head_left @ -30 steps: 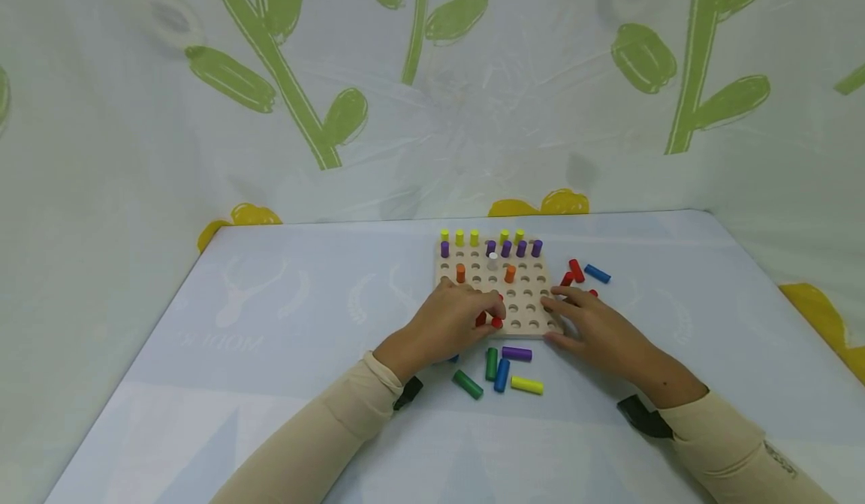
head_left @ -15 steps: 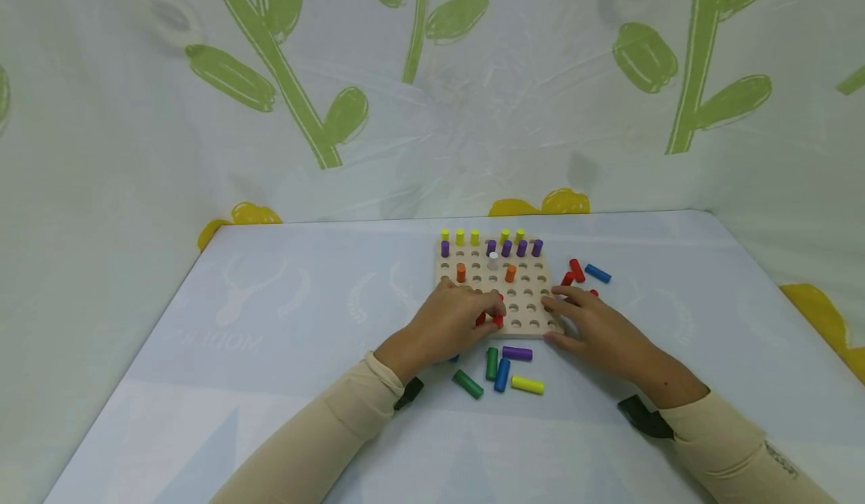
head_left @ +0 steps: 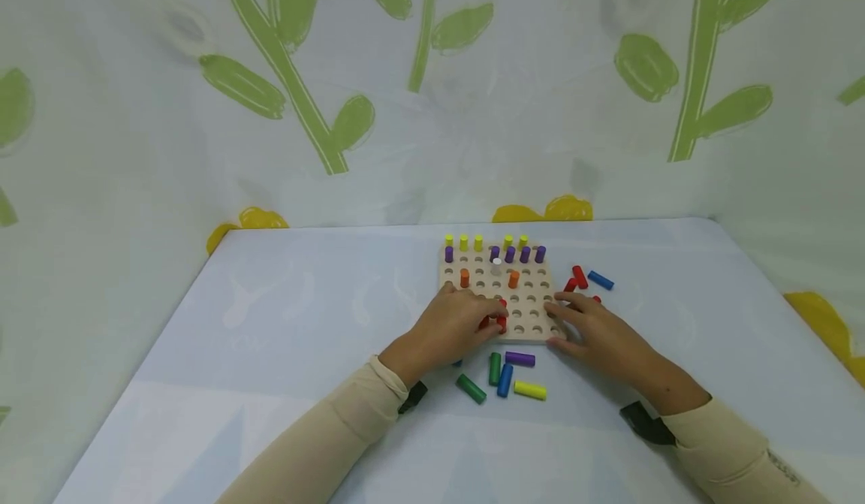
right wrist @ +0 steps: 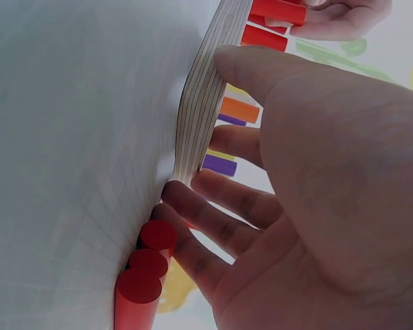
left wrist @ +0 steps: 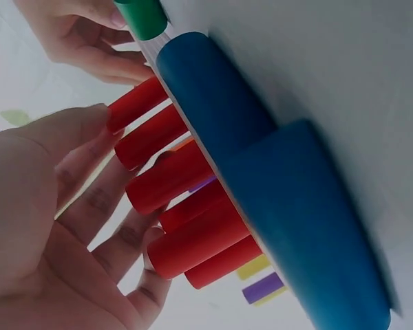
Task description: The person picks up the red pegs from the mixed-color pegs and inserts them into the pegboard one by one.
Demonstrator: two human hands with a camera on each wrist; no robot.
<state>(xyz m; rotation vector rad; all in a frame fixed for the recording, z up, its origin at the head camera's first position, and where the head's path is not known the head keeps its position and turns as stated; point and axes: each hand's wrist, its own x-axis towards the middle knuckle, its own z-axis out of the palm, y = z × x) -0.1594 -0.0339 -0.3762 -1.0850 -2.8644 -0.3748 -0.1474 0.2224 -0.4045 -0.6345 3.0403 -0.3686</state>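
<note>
A red cylindrical peg (head_left: 501,325), smooth and probably painted wood, stands upright just below and right of the frame's centre, along the near edge of a pale layered-wood board with rows of round holes (head_left: 526,321). The left hand (head_left: 449,327) pinches it by thumb and finger. I'd judge it light, stiff, slightly slippery, hardly fragile, best held near its top. The right hand (head_left: 601,336), fingers apart, touches the board's right edge.

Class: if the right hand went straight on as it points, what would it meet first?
The right hand would likely meet the wooden board first, at its right edge, though depth is unclear.
</note>
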